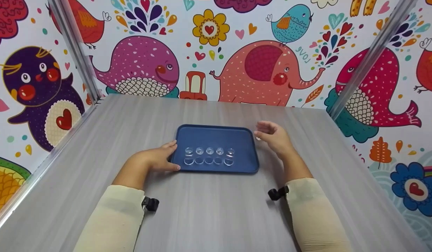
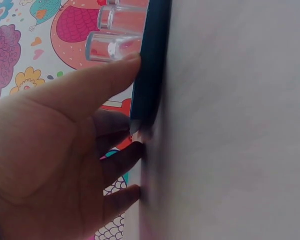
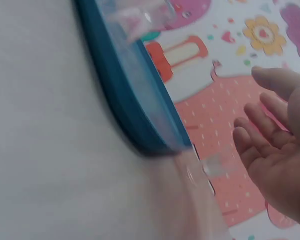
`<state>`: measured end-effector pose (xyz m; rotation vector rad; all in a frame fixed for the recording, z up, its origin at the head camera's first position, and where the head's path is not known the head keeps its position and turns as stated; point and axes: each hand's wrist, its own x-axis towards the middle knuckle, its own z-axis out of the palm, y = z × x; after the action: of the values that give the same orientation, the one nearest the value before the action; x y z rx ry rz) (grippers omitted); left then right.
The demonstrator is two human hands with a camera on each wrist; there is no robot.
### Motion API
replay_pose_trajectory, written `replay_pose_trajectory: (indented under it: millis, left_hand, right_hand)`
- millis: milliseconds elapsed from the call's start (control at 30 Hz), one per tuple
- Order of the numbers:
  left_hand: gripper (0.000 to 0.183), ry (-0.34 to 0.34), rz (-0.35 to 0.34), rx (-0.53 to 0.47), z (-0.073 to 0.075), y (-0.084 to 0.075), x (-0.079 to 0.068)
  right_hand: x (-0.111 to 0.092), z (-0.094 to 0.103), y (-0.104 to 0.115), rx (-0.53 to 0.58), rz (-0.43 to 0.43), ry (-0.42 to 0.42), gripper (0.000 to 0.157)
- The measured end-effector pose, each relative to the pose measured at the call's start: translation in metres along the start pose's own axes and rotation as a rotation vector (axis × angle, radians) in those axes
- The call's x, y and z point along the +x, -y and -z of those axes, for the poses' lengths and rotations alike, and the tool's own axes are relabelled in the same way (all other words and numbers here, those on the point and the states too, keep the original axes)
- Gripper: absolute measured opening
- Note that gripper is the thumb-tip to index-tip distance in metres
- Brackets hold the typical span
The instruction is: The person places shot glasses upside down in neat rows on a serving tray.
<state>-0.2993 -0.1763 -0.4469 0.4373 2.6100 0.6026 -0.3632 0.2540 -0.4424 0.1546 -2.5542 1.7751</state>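
Observation:
A dark blue tray (image 1: pixel 216 134) lies on the grey table. Several small clear cups (image 1: pixel 210 155) stand on it, lined up along its near half. At the tray's left end is my left hand (image 1: pixel 159 157), its thumb by the near corner and its fingers spread along the side. The left wrist view shows the thumb (image 2: pixel 124 70) touching the tray's side. Beyond the right end, my right hand (image 1: pixel 277 138) is held with loosely bent fingers and grips nothing. Close by its fingertips, a clear cup (image 3: pixel 212 166) stands on the table, mostly hidden in the head view.
Grey wood-grain table (image 1: pixel 208 210) surrounds the tray. Walls with printed cartoon animals (image 1: pixel 258 73) enclose the back and sides. Metal posts rise at the left (image 1: pixel 79 52) and right (image 1: pixel 370 59) back corners.

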Motion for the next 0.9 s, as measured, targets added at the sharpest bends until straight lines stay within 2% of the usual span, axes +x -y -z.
replay_pose_trajectory:
  millis: [200, 367, 500, 667, 767, 900]
  left_hand:
    - [0.097, -0.003, -0.003, 0.007, 0.000, 0.001, 0.001]
    - [0.098, -0.004, -0.015, 0.001, -0.001, 0.001, 0.002]
    - [0.100, -0.003, -0.020, -0.005, -0.001, 0.001, 0.002]
    - [0.100, -0.002, -0.018, -0.009, -0.002, 0.001, 0.003]
    - [0.099, 0.003, -0.011, -0.008, -0.001, 0.000, 0.003]
    - [0.098, 0.006, -0.007, -0.007, 0.000, -0.002, 0.002]
  right_hand:
    - [0.006, 0.015, -0.008, 0.049, -0.016, -0.109, 0.064]
    - [0.013, 0.019, -0.016, 0.023, -0.081, -0.145, 0.073]
    - [0.020, 0.018, -0.022, -0.019, -0.135, -0.128, 0.075]
    - [0.027, 0.011, -0.031, 0.002, -0.198, -0.064, 0.078]
    - [0.031, 0.007, -0.038, 0.006, -0.205, -0.047, 0.074]
    - [0.035, 0.005, -0.046, -0.045, -0.169, -0.053, 0.063]
